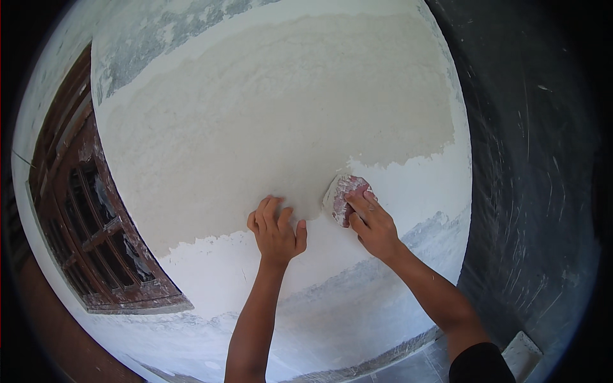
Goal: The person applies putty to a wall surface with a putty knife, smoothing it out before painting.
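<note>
A pale wall (287,115) fills the middle, with a broad beige-grey damp-looking patch above a white band. Against the patch's lower part rests my left hand (276,233), its fingers spread and bent, holding nothing. To its right, my right hand (377,226) grips a reddish pad (348,196) smeared with white plaster, perhaps a sponge. The pad lies on the wall where the beige patch meets the white band. My fingers press on its right side; the face toward the wall is hidden.
On the left, a brown wooden window (102,223) with bars and white splashes is set into the wall. A dark grey, scratched surface (523,159) borders the wall at right. A whitish block-like object (522,354) sits at lower right, beside my dark sleeve (482,365).
</note>
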`<state>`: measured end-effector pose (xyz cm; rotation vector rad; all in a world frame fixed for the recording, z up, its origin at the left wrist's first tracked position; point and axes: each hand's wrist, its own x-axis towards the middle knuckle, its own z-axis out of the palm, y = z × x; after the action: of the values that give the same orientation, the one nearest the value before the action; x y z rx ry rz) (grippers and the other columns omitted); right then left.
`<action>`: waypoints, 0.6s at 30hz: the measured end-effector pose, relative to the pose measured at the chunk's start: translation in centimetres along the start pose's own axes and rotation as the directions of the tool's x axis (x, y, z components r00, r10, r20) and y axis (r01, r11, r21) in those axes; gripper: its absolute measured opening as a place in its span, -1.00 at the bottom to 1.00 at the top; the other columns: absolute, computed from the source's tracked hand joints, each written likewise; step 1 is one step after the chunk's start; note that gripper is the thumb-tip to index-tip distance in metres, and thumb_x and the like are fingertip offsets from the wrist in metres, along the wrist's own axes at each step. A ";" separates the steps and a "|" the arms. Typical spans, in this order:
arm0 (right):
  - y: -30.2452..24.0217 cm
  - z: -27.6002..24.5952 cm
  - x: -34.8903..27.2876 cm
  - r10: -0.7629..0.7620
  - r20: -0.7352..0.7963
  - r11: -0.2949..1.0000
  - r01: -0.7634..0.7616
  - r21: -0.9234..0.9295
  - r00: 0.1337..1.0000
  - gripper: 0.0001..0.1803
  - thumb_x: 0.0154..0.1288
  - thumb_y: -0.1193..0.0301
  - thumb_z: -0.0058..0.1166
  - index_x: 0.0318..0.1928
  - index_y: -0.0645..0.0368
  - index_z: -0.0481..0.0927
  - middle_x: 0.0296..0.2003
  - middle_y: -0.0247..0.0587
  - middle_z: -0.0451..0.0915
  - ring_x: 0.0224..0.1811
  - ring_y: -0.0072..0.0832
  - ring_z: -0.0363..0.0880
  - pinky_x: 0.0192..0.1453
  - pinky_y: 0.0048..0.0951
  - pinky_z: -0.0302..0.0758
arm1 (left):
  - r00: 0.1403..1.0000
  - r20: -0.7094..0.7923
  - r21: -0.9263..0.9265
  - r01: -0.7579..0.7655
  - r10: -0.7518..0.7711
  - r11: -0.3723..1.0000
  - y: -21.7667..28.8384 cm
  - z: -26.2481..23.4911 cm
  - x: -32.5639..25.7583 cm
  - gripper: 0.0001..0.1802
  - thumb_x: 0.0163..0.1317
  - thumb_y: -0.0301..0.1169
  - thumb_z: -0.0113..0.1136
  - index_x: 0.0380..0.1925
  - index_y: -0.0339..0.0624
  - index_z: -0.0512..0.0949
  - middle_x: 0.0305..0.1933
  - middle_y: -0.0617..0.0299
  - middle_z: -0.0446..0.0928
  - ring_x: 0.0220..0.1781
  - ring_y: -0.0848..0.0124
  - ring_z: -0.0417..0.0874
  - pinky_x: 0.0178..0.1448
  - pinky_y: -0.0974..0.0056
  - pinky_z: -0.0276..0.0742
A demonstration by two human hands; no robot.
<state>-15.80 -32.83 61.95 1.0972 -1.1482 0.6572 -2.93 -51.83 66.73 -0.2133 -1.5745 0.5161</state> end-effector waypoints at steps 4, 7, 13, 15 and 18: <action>-0.9 -1.6 0.6 0.471 -0.120 0.812 -0.376 0.447 0.874 -0.71 0.10 0.78 0.07 -0.16 0.28 0.44 0.02 0.04 0.58 0.08 -0.18 0.61 0.14 -0.30 0.55 | 1.000 0.025 -0.010 0.001 0.000 1.000 0.0 0.1 -0.1 -0.64 0.27 -0.17 0.03 -0.03 -0.11 0.35 0.11 0.01 0.39 0.21 0.04 0.38 0.17 -0.01 0.04; -1.4 -2.5 3.2 0.800 0.048 0.409 -0.603 0.685 0.598 -0.68 0.27 0.76 -0.01 -0.01 0.29 0.29 -0.09 0.00 0.58 -0.06 -0.40 0.62 0.05 -0.43 0.53 | 1.000 0.024 -0.004 0.000 0.000 1.000 0.0 0.0 -0.2 -0.64 0.28 -0.16 0.02 -0.04 -0.12 0.35 0.11 0.02 0.39 0.21 0.04 0.38 0.17 -0.01 0.05; -0.6 1.0 3.9 0.930 0.296 -0.125 -0.572 0.811 0.218 -0.67 0.27 0.74 0.01 -0.01 0.27 0.28 -0.13 -0.12 0.50 -0.16 -0.55 0.55 -0.03 -0.49 0.52 | 1.000 0.020 -0.010 -0.003 0.003 1.000 0.1 0.1 -0.1 -0.64 0.26 -0.17 0.03 -0.04 -0.11 0.35 0.12 0.02 0.38 0.21 0.04 0.38 0.16 -0.01 0.05; -0.5 1.1 3.5 0.925 0.322 -0.148 -0.588 0.796 0.204 -0.64 0.27 0.75 -0.01 0.02 0.25 0.27 -0.09 -0.11 0.48 -0.16 -0.51 0.55 0.00 -0.41 0.56 | 1.000 0.027 -0.009 0.002 -0.002 1.000 0.1 0.1 -0.1 -0.63 0.25 -0.17 0.04 -0.03 -0.11 0.35 0.12 0.02 0.38 0.21 0.04 0.38 0.16 -0.01 0.05; -0.6 0.7 2.7 0.915 0.372 -0.216 -0.591 0.778 0.155 -0.62 0.27 0.75 -0.03 0.04 0.23 0.25 -0.07 -0.10 0.47 -0.16 -0.48 0.56 0.01 -0.33 0.62 | 1.000 0.022 -0.005 -0.005 0.005 1.000 -0.1 0.2 -0.1 -0.63 0.24 -0.17 0.05 -0.03 -0.10 0.35 0.12 0.02 0.38 0.21 0.04 0.38 0.16 0.00 0.04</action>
<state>-14.71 -33.96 64.33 0.6808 -1.0751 2.7073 -3.07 -51.98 66.63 -0.2160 -1.5969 0.5194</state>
